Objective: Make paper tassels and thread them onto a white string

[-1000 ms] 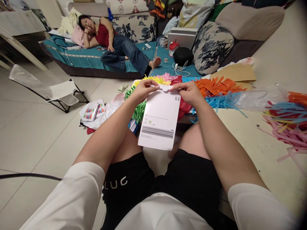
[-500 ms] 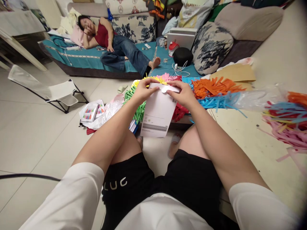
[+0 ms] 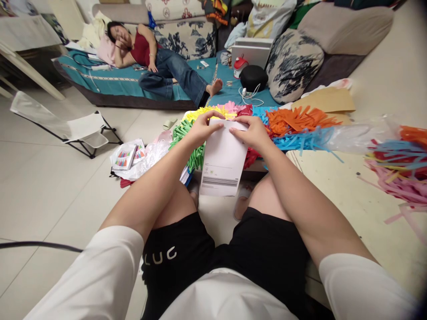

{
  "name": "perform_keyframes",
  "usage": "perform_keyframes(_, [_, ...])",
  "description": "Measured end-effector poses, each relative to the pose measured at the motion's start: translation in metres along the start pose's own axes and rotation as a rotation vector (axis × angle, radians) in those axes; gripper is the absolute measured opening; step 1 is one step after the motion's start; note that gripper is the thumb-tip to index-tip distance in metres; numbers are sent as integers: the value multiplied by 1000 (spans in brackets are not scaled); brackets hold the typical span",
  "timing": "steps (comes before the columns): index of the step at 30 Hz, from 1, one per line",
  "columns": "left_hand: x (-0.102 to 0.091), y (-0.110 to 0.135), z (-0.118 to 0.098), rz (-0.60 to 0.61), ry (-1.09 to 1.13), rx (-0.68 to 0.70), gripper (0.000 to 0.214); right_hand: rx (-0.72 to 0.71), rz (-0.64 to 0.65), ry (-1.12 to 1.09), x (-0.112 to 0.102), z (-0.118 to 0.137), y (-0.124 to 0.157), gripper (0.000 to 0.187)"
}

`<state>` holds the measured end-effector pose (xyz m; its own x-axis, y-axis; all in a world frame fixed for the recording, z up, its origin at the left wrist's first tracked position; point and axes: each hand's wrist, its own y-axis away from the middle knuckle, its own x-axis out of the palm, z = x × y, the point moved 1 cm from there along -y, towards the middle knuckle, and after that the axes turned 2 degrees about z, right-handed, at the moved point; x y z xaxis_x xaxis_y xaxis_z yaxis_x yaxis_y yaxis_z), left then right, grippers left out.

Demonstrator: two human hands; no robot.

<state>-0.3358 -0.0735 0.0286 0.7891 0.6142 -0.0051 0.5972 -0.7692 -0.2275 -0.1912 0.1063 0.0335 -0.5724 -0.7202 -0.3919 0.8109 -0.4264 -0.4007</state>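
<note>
Between my knees hangs a flat white paper packet (image 3: pixel 220 155), with small print and a grey band near its lower end. My left hand (image 3: pixel 207 128) pinches its upper left corner, thumb on the near face. At the upper right corner my right hand (image 3: pixel 251 131) grips it the same way. Both thumbs press close to the top edge, and the fingers behind it are partly hidden. Just beyond lie green paper fringes (image 3: pixel 182 135), yellow fringes (image 3: pixel 208 113) and orange fringes (image 3: pixel 296 121).
A person (image 3: pixel 147 49) lies on the teal-covered sofa (image 3: pixel 110 82). To the left stand a white folding chair (image 3: pixel 83 124) and printed packets (image 3: pixel 125 156) on clear plastic. A pale table (image 3: pixel 320 191) on the right bears more coloured fringes (image 3: pixel 400 171).
The flap with a half-round notch at the packet's top no longer shows; the top edge now looks flat. The packet has shifted slightly right and down, both hands still on it.
</note>
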Motion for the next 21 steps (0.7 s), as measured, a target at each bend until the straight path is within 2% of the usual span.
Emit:
perform_keyframes(5, [-3, -4, 4, 6, 139, -96, 51, 18, -24, -11, 0, -3, -2, 32])
perform_keyframes(9, [-14, -4, 4, 39, 210, -142, 64, 28, -75, -79, -1, -13, -6, 36])
perform_keyframes(11, [-19, -1, 4, 92, 222, -197, 66, 36, -94, -140, -2, -20, -8, 44])
perform_keyframes(15, [-21, 4, 6, 277, 203, -311, 69, 15, -115, -190, -5, -32, -12, 63])
perform_keyframes(21, [-16, 2, 9, 294, 229, -338, 68, 32, -125, -173, -7, -46, -18, 68])
